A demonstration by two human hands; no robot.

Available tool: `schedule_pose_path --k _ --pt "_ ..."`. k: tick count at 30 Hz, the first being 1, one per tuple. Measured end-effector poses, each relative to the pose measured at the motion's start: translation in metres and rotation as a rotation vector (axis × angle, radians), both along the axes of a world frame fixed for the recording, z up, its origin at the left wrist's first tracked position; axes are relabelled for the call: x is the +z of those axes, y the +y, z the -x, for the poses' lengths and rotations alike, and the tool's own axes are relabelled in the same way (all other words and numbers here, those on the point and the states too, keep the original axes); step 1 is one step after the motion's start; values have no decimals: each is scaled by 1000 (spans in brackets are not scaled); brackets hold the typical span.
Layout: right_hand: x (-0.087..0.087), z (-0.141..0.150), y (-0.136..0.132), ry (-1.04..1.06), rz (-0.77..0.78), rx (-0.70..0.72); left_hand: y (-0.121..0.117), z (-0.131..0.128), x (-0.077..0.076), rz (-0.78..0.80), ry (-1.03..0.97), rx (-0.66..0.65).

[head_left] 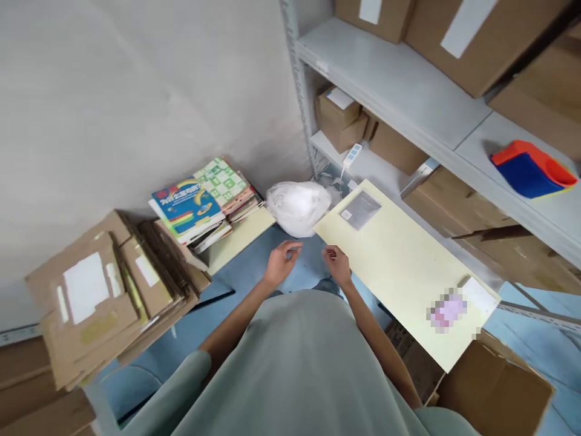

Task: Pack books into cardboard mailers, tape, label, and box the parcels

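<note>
My left hand (pixel 282 261) hovers in front of my body above the blue floor, its index finger and thumb stretched out with a gap between them and nothing held. To its right, my right hand (pixel 337 264) has its fingers curled inward, and no object shows in it. It is close to the left edge of a pale yellow tabletop (pixel 399 254). Just beyond both hands sits a white plastic bag (pixel 298 207). A flat grey packet (pixel 360 209) with a small white label lies at the tabletop's far end. Neither hand touches these things.
Stacked books (pixel 188 209) lie on another pale board (pixel 240 239) at left, beside flattened cardboard (pixel 91 297). Grey shelves (pixel 408 91) with boxes rise at right, holding a blue-and-orange item (pixel 531 169). A power strip (pixel 353 155) and an open carton (pixel 494 387) are nearby.
</note>
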State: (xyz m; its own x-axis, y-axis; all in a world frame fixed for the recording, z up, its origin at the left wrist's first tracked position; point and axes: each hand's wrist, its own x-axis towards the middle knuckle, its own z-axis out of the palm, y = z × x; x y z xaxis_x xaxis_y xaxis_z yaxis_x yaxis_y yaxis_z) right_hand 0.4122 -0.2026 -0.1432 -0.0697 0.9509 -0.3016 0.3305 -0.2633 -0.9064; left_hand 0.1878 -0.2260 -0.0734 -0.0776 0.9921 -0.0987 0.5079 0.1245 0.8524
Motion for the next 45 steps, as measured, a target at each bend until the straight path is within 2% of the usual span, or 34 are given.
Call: schedule_pose_path --k 3,8,14,18,22,24,27,31,35,38,41,43,45 --pt "8 40 -34 4 -49 53 -40 46 5 -51 21 25" --pt "18 116 -100 13 -98 106 -125 147 9 -85 129 94" --pt "33 190 -167 21 -79 179 -221 264 4 -89 187 312" --pt "43 221 -194 3 -87 261 -273 332 -2 -42 300 426" --pt "51 241 -207 -4 -108 301 -310 395 -13 130 551 415" --pt "55 248 -210 -19 -118 315 -320 420 -19 226 644 360" --pt "60 254 -214 -42 -122 335 -326 445 -28 287 708 304" --pt "63 259 -218 -50 -121 347 -325 459 -32 287 718 257" --pt "64 265 -220 -61 -114 374 -326 473 -26 242 713 194" --pt "64 271 -220 -58 -114 399 -328 485 -12 183 698 230" --pt "67 277 -217 -32 -121 413 -330 496 13 99 638 356" --pt "70 281 -214 -16 -125 422 -330 503 35 18 584 512" --pt "73 284 -211 -3 -135 426 -330 511 60 -73 556 728"
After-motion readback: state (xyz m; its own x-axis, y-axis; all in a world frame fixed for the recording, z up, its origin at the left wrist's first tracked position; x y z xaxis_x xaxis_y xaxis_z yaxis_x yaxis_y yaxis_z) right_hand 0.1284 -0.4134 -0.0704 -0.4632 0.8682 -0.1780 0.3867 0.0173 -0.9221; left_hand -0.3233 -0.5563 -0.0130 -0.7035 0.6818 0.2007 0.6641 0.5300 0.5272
